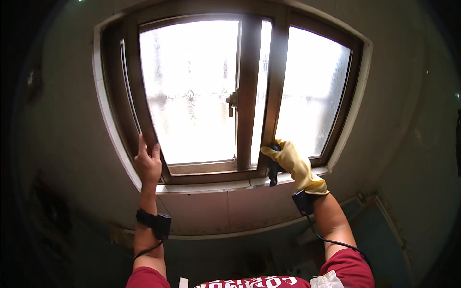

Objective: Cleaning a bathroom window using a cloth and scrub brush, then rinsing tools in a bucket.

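A brown-framed window with patterned glass [191, 97] fills the upper middle of the view. My left hand [148, 162], bare, touches the left side of the window's frame [138, 90] near its lower corner, fingers apart and nothing seen in them. A yellow rubber glove covers my right hand [288, 156], which grips a dark cloth [273, 172] against the lower end of the upright frame bar [275, 104]. Part of the cloth hangs down over the sill. A window latch [231, 102] sits on the middle bar between my hands, touched by neither.
The pale window sill [212, 187] runs below the frame, with a tiled wall [205, 208] beneath it. A ledge [216, 235] crosses lower down. Black devices with cables are strapped to both forearms. The area below the ledge is dark.
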The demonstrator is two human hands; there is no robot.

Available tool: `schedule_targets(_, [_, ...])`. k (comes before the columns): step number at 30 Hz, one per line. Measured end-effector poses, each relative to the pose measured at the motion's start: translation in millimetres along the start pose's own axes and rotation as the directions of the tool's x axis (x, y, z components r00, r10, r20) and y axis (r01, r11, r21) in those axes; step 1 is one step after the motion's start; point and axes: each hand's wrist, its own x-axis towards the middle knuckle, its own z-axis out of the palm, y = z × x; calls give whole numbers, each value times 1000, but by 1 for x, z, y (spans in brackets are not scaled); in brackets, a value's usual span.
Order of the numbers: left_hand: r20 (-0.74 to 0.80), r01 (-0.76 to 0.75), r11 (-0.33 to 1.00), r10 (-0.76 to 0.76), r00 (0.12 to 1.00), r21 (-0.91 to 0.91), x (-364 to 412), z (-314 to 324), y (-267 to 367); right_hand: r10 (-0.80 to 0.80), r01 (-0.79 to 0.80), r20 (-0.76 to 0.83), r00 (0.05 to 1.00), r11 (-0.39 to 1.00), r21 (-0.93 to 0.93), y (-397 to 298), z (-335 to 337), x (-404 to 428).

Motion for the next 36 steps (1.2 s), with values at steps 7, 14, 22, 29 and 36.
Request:
schedule_targets(7, [304, 1, 948, 101, 947, -319, -10, 49, 50, 27, -66, -159, 987, 967, -246, 64, -60, 0])
schedule_targets(14, [483, 50, 864, 231, 845, -500, -32, 98, 113, 190, -422, -530, 827, 831, -361, 73, -79, -36])
schedule_targets(22, [604, -111, 946, 281, 746, -304, -23, 110, 143, 373, -479, -370, 851, 840, -254, 85, -98, -69])
schedule_targets(29, [178, -177, 911, 258, 950, -373, 47, 128, 154, 225, -265, -271, 936, 956, -123, 97, -96, -76])
schedule_targets(36, [252, -211, 947, 271, 929, -243, 56, 127, 159, 82, -115, -199, 977, 981, -159, 40, -80, -77])
